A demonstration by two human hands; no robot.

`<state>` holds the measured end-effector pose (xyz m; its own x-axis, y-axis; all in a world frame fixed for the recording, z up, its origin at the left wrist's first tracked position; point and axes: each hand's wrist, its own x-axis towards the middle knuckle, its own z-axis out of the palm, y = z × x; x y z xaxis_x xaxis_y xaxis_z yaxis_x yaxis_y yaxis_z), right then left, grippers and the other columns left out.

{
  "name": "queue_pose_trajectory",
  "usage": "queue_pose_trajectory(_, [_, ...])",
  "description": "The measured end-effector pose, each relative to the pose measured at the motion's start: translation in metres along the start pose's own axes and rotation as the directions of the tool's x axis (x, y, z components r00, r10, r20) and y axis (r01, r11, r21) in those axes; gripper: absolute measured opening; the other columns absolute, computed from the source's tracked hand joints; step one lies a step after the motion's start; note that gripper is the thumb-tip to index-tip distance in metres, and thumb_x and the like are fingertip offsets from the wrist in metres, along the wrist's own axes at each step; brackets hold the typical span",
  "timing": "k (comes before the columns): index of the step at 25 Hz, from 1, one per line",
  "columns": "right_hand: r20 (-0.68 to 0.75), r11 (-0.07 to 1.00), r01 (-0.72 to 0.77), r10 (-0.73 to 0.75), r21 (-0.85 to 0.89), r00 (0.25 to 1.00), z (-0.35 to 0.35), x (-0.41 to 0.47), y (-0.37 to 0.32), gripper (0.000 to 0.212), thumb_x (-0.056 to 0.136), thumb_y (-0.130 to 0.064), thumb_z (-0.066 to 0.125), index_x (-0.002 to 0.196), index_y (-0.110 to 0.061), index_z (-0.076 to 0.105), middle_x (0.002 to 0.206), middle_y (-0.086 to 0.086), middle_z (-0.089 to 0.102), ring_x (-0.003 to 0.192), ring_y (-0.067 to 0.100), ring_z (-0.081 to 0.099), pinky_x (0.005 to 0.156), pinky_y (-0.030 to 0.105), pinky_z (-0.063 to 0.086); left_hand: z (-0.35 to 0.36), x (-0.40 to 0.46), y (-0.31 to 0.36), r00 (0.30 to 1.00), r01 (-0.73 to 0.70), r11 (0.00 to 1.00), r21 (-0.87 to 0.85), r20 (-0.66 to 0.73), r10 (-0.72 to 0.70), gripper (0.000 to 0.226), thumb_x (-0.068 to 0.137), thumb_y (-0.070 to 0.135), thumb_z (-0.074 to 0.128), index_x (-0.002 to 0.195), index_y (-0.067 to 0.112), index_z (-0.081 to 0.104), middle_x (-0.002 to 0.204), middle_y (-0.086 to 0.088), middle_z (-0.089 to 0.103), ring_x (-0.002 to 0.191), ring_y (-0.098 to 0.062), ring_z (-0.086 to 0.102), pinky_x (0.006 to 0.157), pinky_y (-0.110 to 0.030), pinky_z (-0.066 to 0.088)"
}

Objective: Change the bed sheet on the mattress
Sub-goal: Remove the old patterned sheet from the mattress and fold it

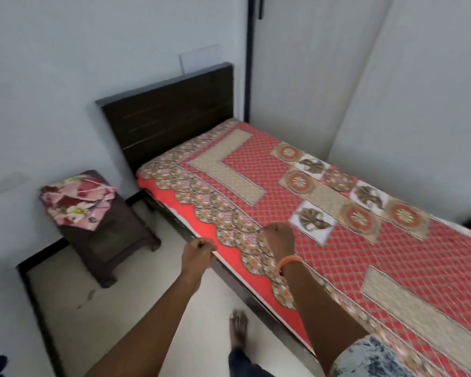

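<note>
Bare foot [238,331] on floor beside bed. Left hand [197,250] pinches red sheet [337,240] hem at near mattress edge, fingers curled tight. Right hand [279,238] fisted on sheet's scalloped border just beside it; cloth looks bunched in the fist. Sheet covers whole mattress. Judged: stripping begins. Best lift hem clear of frame, pull evenly toward headboard [172,110] corner. Folded floral sheet [76,205] waits on stool [112,240], beyond.
</note>
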<state>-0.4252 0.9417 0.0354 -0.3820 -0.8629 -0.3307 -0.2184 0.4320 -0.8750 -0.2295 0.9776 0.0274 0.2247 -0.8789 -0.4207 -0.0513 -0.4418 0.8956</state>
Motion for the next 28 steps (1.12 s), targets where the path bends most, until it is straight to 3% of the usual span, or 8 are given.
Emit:
queue_pose_trajectory(3, [0.182,0.988,0.067,-0.041,-0.141,0.982,0.09,0.077,-0.061,0.035,0.083,-0.008,0.056,0.051,-0.014,0.044,0.064,0.011,0.051,0.067,0.022,0.047,0.063,0.038,0.042,-0.041,0.074,0.037,0.988,0.037,0.999,-0.04,-0.145,-0.042,0.012,0.092,0.01,0.054,0.082,0.014,0.061,0.077,-0.006,0.064,0.063,-0.018,0.054,0.055,-0.026,0.039])
queue_pose_trajectory(6, [0.386,0.963,0.199,-0.117,-0.182,0.915,0.168,0.128,-0.128,0.022,0.085,-0.02,0.055,0.063,-0.023,0.054,0.083,0.009,0.059,0.081,0.021,0.052,0.084,0.042,0.051,-0.082,0.147,0.077,0.967,0.017,0.998,-0.065,-0.254,-0.033,0.015,0.091,0.009,0.052,0.081,0.013,0.062,0.072,-0.006,0.062,0.056,-0.016,0.053,0.049,-0.023,0.037])
queue_pose_trajectory(12, [0.462,0.984,0.153,-0.092,-0.096,0.882,0.316,0.207,-0.207,0.011,0.08,-0.014,0.059,0.076,-0.01,0.068,0.068,0.006,0.065,0.061,0.022,0.055,0.056,0.03,0.045,-0.15,0.298,0.118,0.898,0.073,0.996,-0.056,-0.431,-0.09,0.01,0.09,0.02,0.055,0.083,0.016,0.061,0.072,-0.006,0.061,0.059,-0.019,0.054,0.048,-0.026,0.042])
queue_pose_trajectory(17, [0.463,0.951,0.234,-0.117,-0.204,0.879,0.426,0.302,-0.24,0.009,0.085,-0.011,0.059,0.089,-0.012,0.067,0.09,0.008,0.07,0.083,0.024,0.063,0.073,0.034,0.052,-0.187,0.455,0.12,0.907,0.162,0.986,0.025,-0.398,-0.139,0.024,0.086,0.019,0.055,0.063,0.021,0.046,0.069,-0.009,0.052,0.063,-0.02,0.051,0.062,-0.031,0.04])
queue_pose_trajectory(20, [0.433,0.925,0.219,-0.068,-0.31,0.899,0.501,0.376,-0.25,0.016,0.089,-0.01,0.06,0.104,-0.009,0.066,0.093,0.003,0.064,0.07,0.011,0.055,0.059,0.024,0.039,-0.211,0.581,0.11,0.926,0.203,0.976,0.072,-0.337,-0.168,0.013,0.07,0.025,0.051,0.061,0.018,0.045,0.065,-0.011,0.045,0.063,-0.02,0.045,0.058,-0.037,0.036])
queue_pose_trajectory(23, [0.42,0.871,0.186,0.025,-0.454,0.907,0.562,0.44,-0.24,0.024,0.09,-0.009,0.059,0.113,-0.009,0.063,0.099,0.005,0.066,0.072,0.012,0.06,0.06,0.027,0.047,-0.219,0.69,0.089,0.936,0.286,0.942,0.178,-0.261,-0.235,0.014,0.084,0.018,0.056,0.088,0.006,0.061,0.086,-0.007,0.057,0.082,-0.023,0.058,0.07,-0.039,0.046])
queue_pose_trajectory(26, [0.473,0.822,0.214,0.075,-0.527,0.878,0.629,0.501,-0.213,0.034,0.089,-0.009,0.061,0.123,-0.01,0.061,0.124,0.009,0.065,0.105,0.026,0.063,0.092,0.043,0.053,-0.217,0.795,0.057,0.925,0.362,0.896,0.256,-0.218,-0.312,0.036,0.09,0.013,0.059,0.125,0.006,0.053,0.122,-0.009,0.062,0.111,-0.03,0.061,0.091,-0.042,0.053])
queue_pose_trajectory(28, [0.487,0.832,0.189,0.108,-0.521,0.867,0.661,0.532,-0.196,0.04,0.088,-0.011,0.065,0.128,-0.012,0.06,0.13,0.007,0.061,0.113,0.026,0.06,0.099,0.042,0.05,-0.213,0.85,0.045,0.917,0.386,0.876,0.29,-0.225,-0.329,0.06,0.092,0.021,0.063,0.145,0.008,0.037,0.142,-0.015,0.05,0.126,-0.032,0.052,0.102,-0.042,0.047])
